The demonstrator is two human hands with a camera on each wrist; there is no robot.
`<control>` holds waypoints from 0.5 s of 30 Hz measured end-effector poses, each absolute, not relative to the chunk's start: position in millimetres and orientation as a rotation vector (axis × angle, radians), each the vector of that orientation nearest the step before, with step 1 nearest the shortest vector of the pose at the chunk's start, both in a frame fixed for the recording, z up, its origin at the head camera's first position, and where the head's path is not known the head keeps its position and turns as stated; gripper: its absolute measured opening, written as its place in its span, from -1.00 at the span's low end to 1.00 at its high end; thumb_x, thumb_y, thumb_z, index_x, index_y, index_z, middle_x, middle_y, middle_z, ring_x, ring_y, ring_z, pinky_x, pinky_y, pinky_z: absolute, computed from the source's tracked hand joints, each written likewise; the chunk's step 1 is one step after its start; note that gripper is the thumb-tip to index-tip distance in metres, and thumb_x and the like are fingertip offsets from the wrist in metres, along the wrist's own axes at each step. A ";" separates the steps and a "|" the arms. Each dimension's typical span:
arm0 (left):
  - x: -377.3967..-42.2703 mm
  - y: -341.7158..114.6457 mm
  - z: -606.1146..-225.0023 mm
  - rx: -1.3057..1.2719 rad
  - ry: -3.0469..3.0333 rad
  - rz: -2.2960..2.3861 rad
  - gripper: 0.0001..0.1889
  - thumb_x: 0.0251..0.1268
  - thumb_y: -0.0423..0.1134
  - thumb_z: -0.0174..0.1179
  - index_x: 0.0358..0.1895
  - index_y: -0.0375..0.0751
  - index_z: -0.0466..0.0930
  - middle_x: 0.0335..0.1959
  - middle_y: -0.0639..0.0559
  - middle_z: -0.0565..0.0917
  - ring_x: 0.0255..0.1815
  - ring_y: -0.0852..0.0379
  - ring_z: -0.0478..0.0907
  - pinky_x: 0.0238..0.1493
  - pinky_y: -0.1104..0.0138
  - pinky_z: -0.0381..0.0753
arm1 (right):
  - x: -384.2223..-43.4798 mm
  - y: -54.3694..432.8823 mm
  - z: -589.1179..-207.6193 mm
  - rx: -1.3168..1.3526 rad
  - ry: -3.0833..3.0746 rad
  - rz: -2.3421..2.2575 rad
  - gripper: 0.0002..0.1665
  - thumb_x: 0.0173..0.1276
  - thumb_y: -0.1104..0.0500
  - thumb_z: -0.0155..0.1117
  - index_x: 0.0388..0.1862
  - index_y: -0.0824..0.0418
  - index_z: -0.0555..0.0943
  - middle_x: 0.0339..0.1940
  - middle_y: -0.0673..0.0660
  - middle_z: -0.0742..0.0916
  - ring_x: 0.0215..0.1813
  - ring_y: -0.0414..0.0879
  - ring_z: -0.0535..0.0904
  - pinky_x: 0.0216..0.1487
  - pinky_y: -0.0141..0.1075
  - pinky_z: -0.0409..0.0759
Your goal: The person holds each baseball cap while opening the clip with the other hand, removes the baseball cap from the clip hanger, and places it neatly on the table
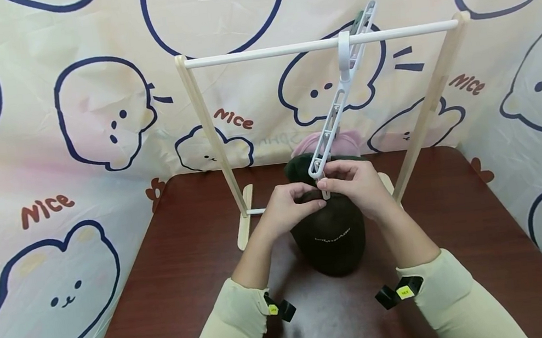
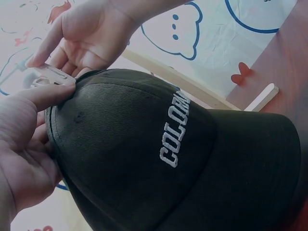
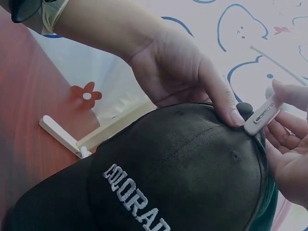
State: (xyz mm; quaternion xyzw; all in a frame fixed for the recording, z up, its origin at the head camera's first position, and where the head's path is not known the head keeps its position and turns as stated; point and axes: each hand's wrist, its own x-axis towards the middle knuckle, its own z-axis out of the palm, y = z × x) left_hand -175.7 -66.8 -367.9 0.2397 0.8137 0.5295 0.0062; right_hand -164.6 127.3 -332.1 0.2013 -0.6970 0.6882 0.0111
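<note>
A dark baseball cap with pale lettering hangs brim down over the table; the wrist views show the raised letters on its front. My left hand pinches the cap's upper edge, its thumb flat on the outer cloth. Beside it, my right hand holds a pale plastic clip between thumb and fingers, the clip's end lying over the cap's edge. This clip is at the near end of a white clip hanger, which hooks over a white rod and slopes down toward me.
Behind the dark cap hang a green cap and a pink cap, both partly hidden. Wooden posts of the rack stand on feet upon the brown table. A cartoon-printed backdrop encloses the table's back and sides.
</note>
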 end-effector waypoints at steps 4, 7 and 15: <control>-175.2 -66.1 -369.4 0.737 2.518 1.637 -0.81 0.12 -0.18 0.43 -0.21 -0.13 0.76 -0.44 0.11 0.73 -0.43 0.25 0.51 -0.39 0.38 0.54 | -165.2 127.9 -332.7 0.651 -2.151 2.171 -0.69 0.25 0.36 0.38 -0.05 0.49 0.64 -0.27 0.01 0.78 -0.23 -0.17 0.65 -0.14 -0.39 0.65; -175.0 -65.9 -370.6 0.729 2.504 1.612 -0.84 0.11 -0.15 0.43 -0.28 -0.11 0.75 -0.56 0.15 0.66 -0.52 0.26 0.48 -0.48 0.36 0.51 | -165.3 128.1 -333.2 0.652 -2.152 2.169 -0.70 0.25 0.37 0.38 -0.06 0.49 0.64 -0.28 -0.01 0.78 -0.24 -0.18 0.65 -0.15 -0.38 0.66; -177.1 -66.8 -370.3 0.750 2.547 1.563 -0.86 0.11 -0.13 0.44 -0.33 -0.08 0.74 -0.60 0.17 0.62 -0.54 0.28 0.45 -0.53 0.37 0.47 | -166.8 128.4 -334.1 0.643 -2.159 2.166 -0.70 0.24 0.36 0.39 -0.08 0.50 0.65 -0.30 -0.03 0.77 -0.26 -0.18 0.64 -0.17 -0.39 0.65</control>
